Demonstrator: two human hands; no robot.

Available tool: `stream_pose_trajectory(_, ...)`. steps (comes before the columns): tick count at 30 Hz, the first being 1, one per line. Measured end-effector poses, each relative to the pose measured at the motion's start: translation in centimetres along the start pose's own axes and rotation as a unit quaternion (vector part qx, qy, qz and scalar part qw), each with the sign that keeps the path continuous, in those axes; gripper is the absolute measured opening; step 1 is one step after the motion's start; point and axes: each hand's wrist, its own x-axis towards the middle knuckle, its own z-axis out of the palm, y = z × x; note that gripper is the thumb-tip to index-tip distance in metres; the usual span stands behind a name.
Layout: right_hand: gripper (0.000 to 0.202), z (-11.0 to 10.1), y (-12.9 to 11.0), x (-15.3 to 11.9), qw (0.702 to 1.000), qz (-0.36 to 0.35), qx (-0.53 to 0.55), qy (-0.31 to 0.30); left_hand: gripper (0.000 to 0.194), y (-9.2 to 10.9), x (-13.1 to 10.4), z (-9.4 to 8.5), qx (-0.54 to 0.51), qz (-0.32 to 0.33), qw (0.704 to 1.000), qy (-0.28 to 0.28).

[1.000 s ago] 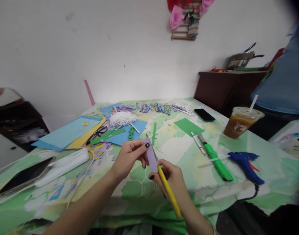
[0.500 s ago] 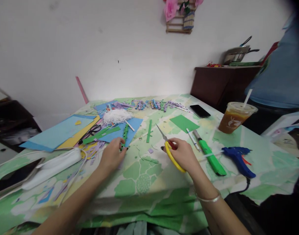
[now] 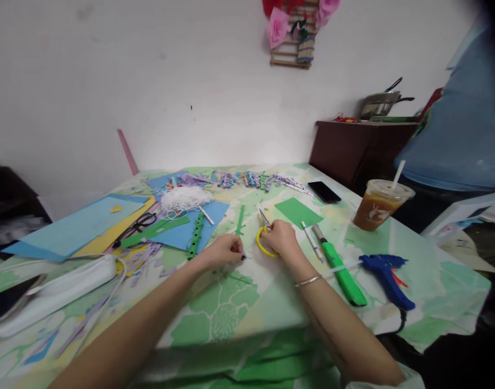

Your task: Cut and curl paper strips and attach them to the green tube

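Note:
My left hand [image 3: 227, 250] rests low over the tablecloth with thumb and fingertips pinched together on a small purple paper scrap [image 3: 247, 256], mostly hidden by the fingers. My right hand [image 3: 283, 239] is closed around yellow-and-red scissors [image 3: 265, 218], their blades pointing away from me. Left of my left hand lies a green strip with dark holes [image 3: 196, 235], partly on blue paper [image 3: 218, 213]. A narrow green paper strip [image 3: 240, 219] lies just beyond my fingers. Green card [image 3: 298, 211], a white pen [image 3: 312, 241] and a green-handled cutter [image 3: 341, 273] are right of the scissors.
A blue glue gun [image 3: 387, 275] and an iced drink [image 3: 375, 208] stand to the right. Behind are a black phone [image 3: 324, 192] and curled paper pieces [image 3: 247, 179]. White string [image 3: 185, 199], glasses [image 3: 140, 226], coloured sheets [image 3: 81, 224] and a face mask [image 3: 65, 292] occupy the left.
My left hand has left the green holed strip and moved right to the purple scrap. My right hand still holds the scissors, now turned slightly. The view has shifted a little.

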Motion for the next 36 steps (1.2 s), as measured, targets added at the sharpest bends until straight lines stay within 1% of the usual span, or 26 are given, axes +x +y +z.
stream_pose_trajectory(2,0.024,0.4,0.1,-0.4,1.000,-0.002,-0.005,0.002,0.009,0.2,-0.1,-0.4,-0.044,0.005,0.999,0.022)
stream_pose_trajectory(4,0.027,0.4,-0.1,-0.7,1.000,-0.014,-0.003,0.006,0.017,0.5,-0.4,-0.7,-0.089,0.010,0.994,0.067)
stream_pose_trajectory(5,0.027,0.4,-0.2,-0.9,1.000,-0.024,0.001,0.008,0.019,0.6,-0.6,-0.9,-0.115,0.014,0.989,0.095)
stream_pose_trajectory(7,0.023,0.1,-0.6,-1.2,0.999,-0.047,0.015,0.014,0.019,0.8,-1.2,-1.1,-0.192,0.030,0.967,0.167)
stream_pose_trajectory(8,0.021,-0.2,-0.8,-1.4,0.998,-0.062,0.027,0.017,0.018,0.9,-1.5,-1.2,-0.205,0.045,0.956,0.204)
stream_pose_trajectory(10,0.020,-0.6,-1.3,-1.8,0.992,-0.101,0.066,0.023,0.014,1.1,-2.2,-1.1,-0.165,0.082,0.942,0.279)
stream_pose_trajectory(12,0.023,-0.9,-1.8,-2.2,0.982,-0.152,0.115,0.015,0.009,1.1,-2.8,-0.9,-0.043,0.138,0.925,0.350)
stream_pose_trajectory(13,0.024,-0.9,-2.0,-2.5,0.973,-0.178,0.145,0.004,0.007,1.1,-3.1,-0.7,0.022,0.170,0.910,0.378)
stream_pose_trajectory(14,0.026,-0.9,-2.2,-2.7,0.962,-0.199,0.186,-0.012,0.007,1.1,-3.3,-0.6,0.079,0.203,0.894,0.392)
stream_pose_trajectory(15,0.027,-0.8,-2.3,-2.8,0.943,-0.217,0.250,-0.031,0.009,1.0,-3.5,-0.4,0.127,0.230,0.878,0.400)
stream_pose_trajectory(16,0.027,-0.6,-2.4,-3.0,0.916,-0.226,0.328,-0.053,0.011,0.9,-3.7,-0.2,0.164,0.254,0.864,0.402)
stream_pose_trajectory(18,0.024,-0.4,-2.4,-3.2,0.852,-0.219,0.467,-0.093,0.014,0.6,-3.9,0.1,0.213,0.289,0.845,0.397)
stream_pose_trajectory(19,0.022,-0.3,-2.4,-3.2,0.824,-0.207,0.517,-0.108,0.015,0.5,-4.0,0.3,0.229,0.301,0.837,0.396)
stream_pose_trajectory(21,0.018,-0.3,-2.4,-3.3,0.794,-0.184,0.566,-0.127,0.015,0.4,-4.1,0.5,0.245,0.320,0.823,0.399)
stream_pose_trajectory(23,0.015,-0.5,-2.4,-3.4,0.774,-0.170,0.594,-0.138,0.016,0.5,-4.0,0.7,0.239,0.337,0.817,0.402)
stream_pose_trajectory(25,0.013,-0.8,-2.4,-3.4,0.761,-0.158,0.613,-0.145,0.016,0.9,-4.0,0.7,0.199,0.344,0.823,0.406)
stream_pose_trajectory(27,0.011,-1.0,-2.4,-3.3,0.753,-0.144,0.623,-0.153,0.014,1.5,-3.8,0.6,0.131,0.330,0.841,0.408)
stream_pose_trajectory(28,0.010,-1.1,-2.4,-3.3,0.753,-0.138,0.624,-0.158,0.014,1.8,-3.8,0.5,0.095,0.321,0.853,0.401)
stream_pose_trajectory(30,0.008,-1.2,-2.4,-3.3,0.760,-0.133,0.614,-0.164,0.013,2.1,-3.7,0.3,0.045,0.329,0.861,0.385)
stream_pose_trajectory(33,0.008,-1.3,-2.4,-3.4,0.774,-0.146,0.596,-0.156,0.014,2.1,-3.7,0.2,0.036,0.370,0.851,0.371)
stream_pose_trajectory(36,0.010,-1.1,-2.5,-3.7,0.782,-0.163,0.588,-0.131,0.016,1.8,-3.8,0.2,0.058,0.382,0.843,0.375)
